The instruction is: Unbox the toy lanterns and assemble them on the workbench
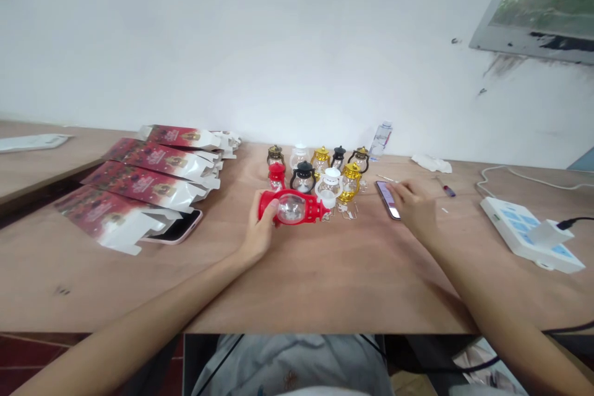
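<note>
My left hand (pixel 262 229) is closed round the base end of a small red lantern (pixel 292 209), which lies sideways with its top to the right. A clear globe shows in its middle. Just behind it stand small lanterns in several colours, among them a black lantern (pixel 304 179), a white lantern (pixel 329 184) and a gold lantern (pixel 350 183). Over the right edge of a phone (pixel 388 199) with a lit screen is my right hand (pixel 412 205). Its fingers are partly bent and apart, with nothing seen in them; whether they touch the screen I cannot tell.
On the left, red and white printed boxes (pixel 139 179) overlap in a row, with a pink-edged phone (pixel 183 229) partly under the nearest. A white power strip (pixel 529 235) with cables lies right. Farther back are a small screwdriver (pixel 448 190) and a crumpled tissue (pixel 431 164).
</note>
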`<state>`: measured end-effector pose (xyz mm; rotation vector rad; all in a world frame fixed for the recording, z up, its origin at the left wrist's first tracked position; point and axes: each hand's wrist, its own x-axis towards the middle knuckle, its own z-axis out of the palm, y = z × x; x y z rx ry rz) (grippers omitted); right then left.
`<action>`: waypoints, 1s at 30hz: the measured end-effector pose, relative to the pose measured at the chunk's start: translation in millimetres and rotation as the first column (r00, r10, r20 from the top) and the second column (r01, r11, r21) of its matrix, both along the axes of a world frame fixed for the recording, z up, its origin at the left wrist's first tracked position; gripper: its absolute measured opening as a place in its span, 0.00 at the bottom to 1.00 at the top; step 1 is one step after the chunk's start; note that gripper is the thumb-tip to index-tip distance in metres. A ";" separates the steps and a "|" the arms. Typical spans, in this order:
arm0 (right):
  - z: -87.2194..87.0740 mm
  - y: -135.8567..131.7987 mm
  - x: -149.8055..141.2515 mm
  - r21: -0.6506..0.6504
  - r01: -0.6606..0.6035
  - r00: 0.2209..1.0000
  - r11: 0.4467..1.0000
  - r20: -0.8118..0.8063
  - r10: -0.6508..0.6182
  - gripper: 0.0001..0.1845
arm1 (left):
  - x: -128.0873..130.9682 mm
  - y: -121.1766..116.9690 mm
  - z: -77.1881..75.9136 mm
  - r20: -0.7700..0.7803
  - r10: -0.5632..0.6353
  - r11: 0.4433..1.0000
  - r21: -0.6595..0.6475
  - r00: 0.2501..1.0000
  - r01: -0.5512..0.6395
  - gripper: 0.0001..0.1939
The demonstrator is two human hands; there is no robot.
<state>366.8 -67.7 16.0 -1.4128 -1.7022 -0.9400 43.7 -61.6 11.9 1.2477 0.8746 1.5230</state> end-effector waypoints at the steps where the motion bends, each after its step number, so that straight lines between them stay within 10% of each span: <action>1: -8.1 -1.0 -0.4 -0.050 0.013 0.999 0.999 0.052 -0.011 0.16 | 0.3 -0.9 0.7 0.002 -0.004 1.000 -0.002 1.000 0.004 0.19; 11: -34.8 -15.4 -18.2 -0.336 0.028 0.962 0.942 0.266 0.067 0.17 | -0.1 -2.9 -1.9 -0.024 -0.020 1.000 0.005 1.000 0.020 0.18; 19: -43.1 -30.6 3.0 -0.429 0.363 0.908 0.827 -0.038 -0.418 0.44 | 0.5 -5.5 1.7 -0.049 -0.016 1.000 -0.027 0.999 0.014 0.20; 30: -40.2 -19.0 40.7 -0.511 0.177 0.827 0.841 -0.387 -0.409 0.55 | -4.5 -2.4 -1.4 -0.114 -0.021 0.991 0.131 0.993 0.036 0.17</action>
